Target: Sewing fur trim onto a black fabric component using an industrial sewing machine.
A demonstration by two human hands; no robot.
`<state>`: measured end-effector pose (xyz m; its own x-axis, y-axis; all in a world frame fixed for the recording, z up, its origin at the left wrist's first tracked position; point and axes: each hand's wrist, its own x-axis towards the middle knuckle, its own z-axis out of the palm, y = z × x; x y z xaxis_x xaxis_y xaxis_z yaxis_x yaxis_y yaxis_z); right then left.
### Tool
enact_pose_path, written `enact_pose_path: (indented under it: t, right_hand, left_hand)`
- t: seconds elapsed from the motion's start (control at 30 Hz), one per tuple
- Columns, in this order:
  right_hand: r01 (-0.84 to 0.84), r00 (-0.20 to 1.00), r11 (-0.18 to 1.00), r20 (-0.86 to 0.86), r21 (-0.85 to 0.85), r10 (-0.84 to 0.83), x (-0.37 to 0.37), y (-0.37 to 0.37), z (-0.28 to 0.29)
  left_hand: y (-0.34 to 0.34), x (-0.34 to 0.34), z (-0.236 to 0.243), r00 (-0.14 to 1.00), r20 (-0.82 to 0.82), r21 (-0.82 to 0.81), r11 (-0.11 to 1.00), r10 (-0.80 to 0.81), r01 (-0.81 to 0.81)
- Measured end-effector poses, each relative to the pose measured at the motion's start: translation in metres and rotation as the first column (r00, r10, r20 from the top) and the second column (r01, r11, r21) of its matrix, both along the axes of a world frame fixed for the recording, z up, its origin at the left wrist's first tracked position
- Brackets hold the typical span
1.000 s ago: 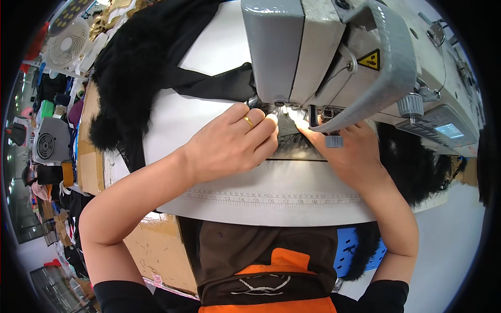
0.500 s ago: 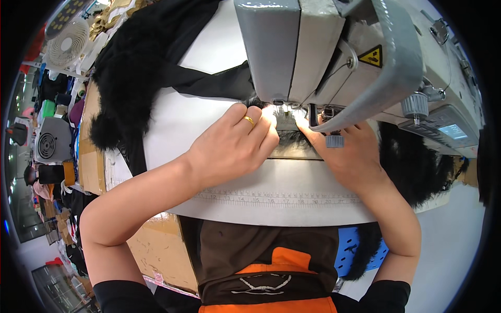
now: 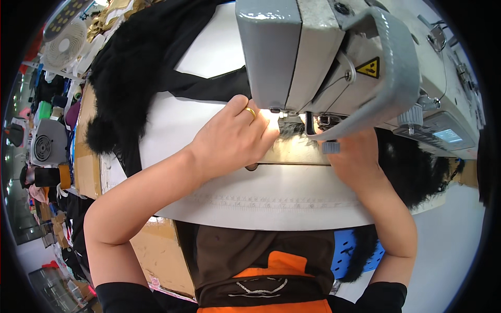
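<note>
And the fur-edged cloth (image 3: pixel 292 130) is slipping farther in under the head of the sewing machine (image 3: pixel 269 49): a second ago its fringe was covering most of the metal plate (image 3: pixel 297 151), and now a broad bright patch of that plate is lying bare on the near side. That is suggesting the piece is feeding away from the worker, with less of it now waiting in front of the needle area. The left hand (image 3: pixel 235 136) is keeping its fingers bunched together at the cloth's left side, tips washing out in the lamp glare, so whether they are pinching or merely pressing, I can't fairly tell. The right hand (image 3: pixel 357 152) is now tucking in deeper behind the grey guard (image 3: pixel 399 57), its fingertips hiding, and its grip is going unread too. Out left, a black strip (image 3: pixel 209 86) is stretching across the white table (image 3: pixel 282 188) toward the machine, beside a heap of black fur (image 3: pixel 122 78), while more dark fur (image 3: pixel 409 167) is bunching beyond the right hand.
</note>
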<state>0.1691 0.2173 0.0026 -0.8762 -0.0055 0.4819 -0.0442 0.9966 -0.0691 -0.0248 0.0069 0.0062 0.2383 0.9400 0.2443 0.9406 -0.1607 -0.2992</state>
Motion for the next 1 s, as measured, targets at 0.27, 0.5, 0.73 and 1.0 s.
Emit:
enact_pose_path:
  t: [0.27, 0.5, 0.73, 1.0]
  right_hand:
    - [0.093, 0.975, 0.979, 0.183, 0.182, -0.127, 0.011, 0.002, -0.008]
    - [0.076, 0.987, 0.976, 0.121, 0.204, -0.102, 0.010, 0.004, -0.007]
    - [0.108, 0.982, 0.974, 0.132, 0.200, -0.136, 0.014, 0.002, -0.009]
    - [0.084, 0.985, 0.930, 0.113, 0.358, -0.132, 0.010, 0.005, -0.011]
  left_hand:
    - [0.007, -0.004, -0.009, 0.999, 0.001, -0.016, 0.999, 0.032, -0.032]
    - [0.009, -0.003, -0.005, 1.000, -0.002, 0.000, 1.000, 0.019, -0.019]
    - [0.009, -0.001, -0.003, 0.999, -0.036, 0.034, 0.999, 0.005, -0.004]
    - [0.011, -0.001, -0.003, 0.995, -0.098, 0.058, 0.998, 0.027, -0.022]
